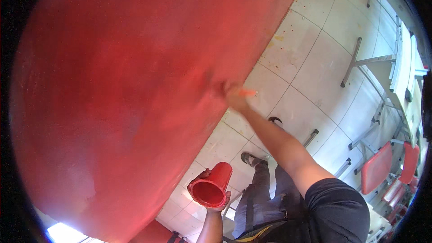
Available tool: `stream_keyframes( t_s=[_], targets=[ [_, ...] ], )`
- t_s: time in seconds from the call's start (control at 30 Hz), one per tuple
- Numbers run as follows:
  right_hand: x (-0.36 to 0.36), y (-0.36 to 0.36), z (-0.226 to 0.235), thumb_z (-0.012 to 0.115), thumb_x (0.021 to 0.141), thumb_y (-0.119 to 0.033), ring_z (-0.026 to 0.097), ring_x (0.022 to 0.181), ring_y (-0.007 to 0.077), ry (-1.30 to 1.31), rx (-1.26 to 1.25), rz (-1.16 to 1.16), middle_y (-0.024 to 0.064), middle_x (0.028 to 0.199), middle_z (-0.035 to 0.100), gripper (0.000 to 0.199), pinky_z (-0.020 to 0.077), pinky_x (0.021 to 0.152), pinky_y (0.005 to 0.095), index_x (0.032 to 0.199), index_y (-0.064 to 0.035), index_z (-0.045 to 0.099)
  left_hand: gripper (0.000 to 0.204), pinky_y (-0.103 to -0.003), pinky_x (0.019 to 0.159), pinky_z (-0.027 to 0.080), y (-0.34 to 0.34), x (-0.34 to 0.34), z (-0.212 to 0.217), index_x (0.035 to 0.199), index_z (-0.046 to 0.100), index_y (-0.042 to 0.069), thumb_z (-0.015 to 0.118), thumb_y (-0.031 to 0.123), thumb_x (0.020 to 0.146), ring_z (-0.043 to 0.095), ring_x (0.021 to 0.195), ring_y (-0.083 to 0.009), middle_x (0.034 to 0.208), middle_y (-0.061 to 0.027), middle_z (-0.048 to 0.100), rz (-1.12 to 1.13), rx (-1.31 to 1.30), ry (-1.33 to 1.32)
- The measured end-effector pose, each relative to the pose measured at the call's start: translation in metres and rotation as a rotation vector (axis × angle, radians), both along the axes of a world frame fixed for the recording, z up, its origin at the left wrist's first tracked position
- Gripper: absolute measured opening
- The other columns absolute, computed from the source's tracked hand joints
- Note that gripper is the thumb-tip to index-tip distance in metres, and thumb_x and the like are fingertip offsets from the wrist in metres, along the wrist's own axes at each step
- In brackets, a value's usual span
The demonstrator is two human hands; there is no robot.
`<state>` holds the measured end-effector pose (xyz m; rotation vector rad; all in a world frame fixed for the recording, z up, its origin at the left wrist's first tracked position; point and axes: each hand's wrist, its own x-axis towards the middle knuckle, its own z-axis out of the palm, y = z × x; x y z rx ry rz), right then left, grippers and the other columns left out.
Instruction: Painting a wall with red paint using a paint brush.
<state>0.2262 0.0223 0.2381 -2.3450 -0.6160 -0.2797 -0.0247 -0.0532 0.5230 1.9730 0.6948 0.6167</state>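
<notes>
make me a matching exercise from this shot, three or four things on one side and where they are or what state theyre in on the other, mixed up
Things:
1. red cup
2. red table top
3. red chairs
4. right hand

Places or states:
A. stretched out at the table's edge, blurred
B. fills the left and middle of the view
C. held in the left hand, its open mouth toward the camera
D. stand at the right, on the pale tiled floor

Pairs: 1-C, 2-B, 3-D, 4-A
</notes>
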Motion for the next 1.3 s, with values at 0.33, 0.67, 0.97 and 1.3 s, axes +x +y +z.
stream_keyframes(
  t_s=[0.33,0.67,0.97,1.3],
  targets=[
    [-0.23,-0.176,0.001,0.073,0.084,-0.021,0.067,0.09,0.0243,1.8,1.406,0.263,0.0124,0.094,0.069,0.021,0.0533,0.08,0.0379,0.09,-0.0011,0.07,0.113,-0.046,0.105,0.042,0.007,-0.081,0.017,0.143,0.025,0.009,0.093,0.041,0.06,0.05,0.122,-0.0287,0.131,-0.0133,0.049,0.002,-0.113,-0.03],
    [-0.129,-0.23,0.224,0.066,0.088,-0.004,0.065,0.098,0.0203,1.384,1.017,0.02,0.0061,0.108,0.063,0.019,0.0559,0.086,0.0384,0.102,-0.0104,0.054,0.085,-0.039,0.096,0.048,0.012,-0.158,0.09,0.124,0.051,0.005,0.097,0.022,0.054,0.059,0.111,-0.0228,0.122,-0.0104,0.059,0.142,-0.238,0.031],
    [-0.252,-0.193,0.475,0.073,0.083,0.003,0.069,0.092,0.0189,1.032,0.809,0.743,0.0079,0.103,0.069,0.021,0.0569,0.085,0.0324,0.097,-0.0041,0.059,0.074,-0.035,0.094,0.049,-0.002,-0.185,0.148,0.119,0.054,0.004,0.094,0.014,0.057,0.06,0.106,-0.0186,0.117,-0.0074,0.06,-0.04,-0.217,-0.113],
    [-0.339,-0.174,0.515,0.073,0.073,-0.001,0.07,0.07,0.0263,0.447,0.214,1.038,0.0132,0.075,0.069,0.018,0.0566,0.067,0.0337,0.087,-0.0011,0.062,0.072,-0.034,0.09,0.053,-0.006,-0.232,0.162,0.122,0.052,0.003,0.09,0.014,0.061,0.064,0.102,-0.0187,0.111,-0.0094,0.063,-0.068,-0.096,-0.199]
  ],
)
